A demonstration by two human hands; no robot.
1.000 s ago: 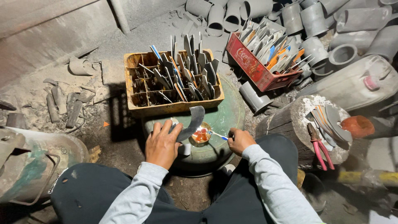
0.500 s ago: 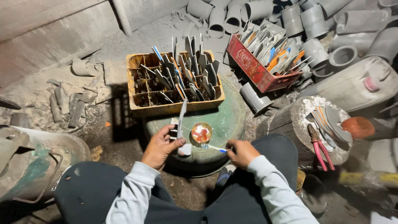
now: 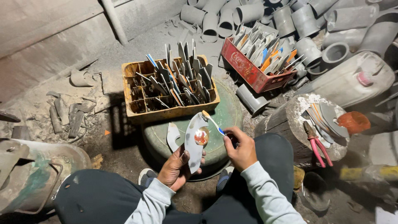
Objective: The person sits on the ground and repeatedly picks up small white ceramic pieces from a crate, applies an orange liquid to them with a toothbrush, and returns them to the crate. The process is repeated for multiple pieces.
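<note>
The head view looks down on a seated person whose left hand [image 3: 176, 166] grips a flat, leaf-shaped grey metal blade blank [image 3: 195, 141], raised and tilted so its broad face turns up toward the camera; held this way the face is open to the tool. The right hand [image 3: 240, 149] pinches a thin brush with a blue-and-white handle [image 3: 212, 121], whose tip rests near the blank's upper end. A small round pot of orange-red paste [image 3: 202, 135] shows against the middle of the blank; whether it sits on the metal or on the green round drum lid [image 3: 226, 116] behind, I cannot tell. A second pale blank [image 3: 173, 136] lies flat on that lid, just beside the held one. Behind stands a yellow wooden crate of upright blades [image 3: 170, 89], set close, likely for easy reach, and a red plastic crate of more blades [image 3: 257, 62] stands to its right. On a round wooden stump [image 3: 298, 120] to the right lie red-handled pliers [image 3: 315, 145] and some grey blanks.

Half a second ago the blank stood edge-on and upright beyond the pot, and the brush pointed low toward the pot; now the blank's face is turned up and the brush has risen onto it.
</note>
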